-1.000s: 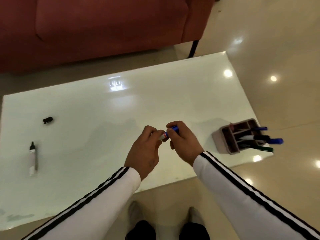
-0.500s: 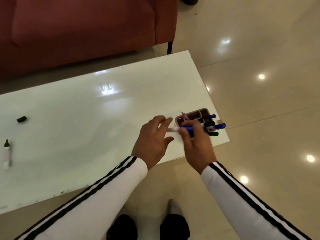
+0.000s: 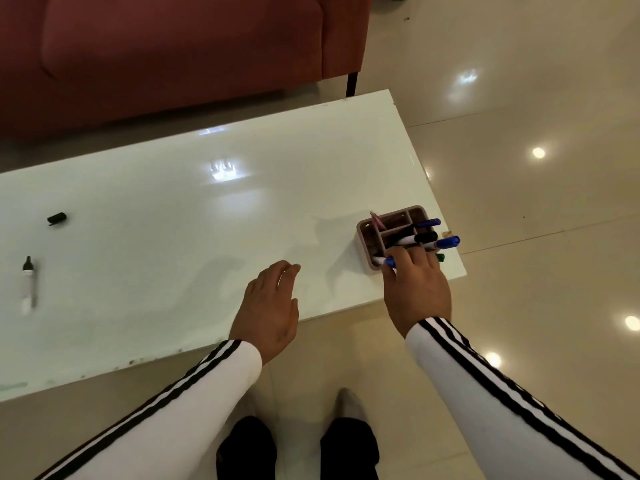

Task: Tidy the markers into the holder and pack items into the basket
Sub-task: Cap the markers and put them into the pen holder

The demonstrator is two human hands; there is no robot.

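Observation:
A pinkish compartment holder (image 3: 365,244) stands near the right end of the white table (image 3: 173,220). Several markers stick out of it, among them a blue-capped one (image 3: 448,242) and a black-capped one (image 3: 425,236). My right hand (image 3: 415,289) reaches over the holder's near side and pinches a blue marker (image 3: 387,261) at its front compartment. My left hand (image 3: 270,306) hovers over the table's front edge with relaxed fingers and holds nothing. An uncapped black marker (image 3: 27,285) lies at the far left, its black cap (image 3: 56,218) apart behind it.
A red sofa (image 3: 173,50) runs behind the table. Glossy tiled floor (image 3: 536,202) lies to the right, and the holder sits close to the table's right front corner. My feet (image 3: 349,407) are below the front edge. No basket is in view.
My hands have parted. The right hand carried the blue marker rightward to the holder, and the left hand let go and drew back over the table's front edge.

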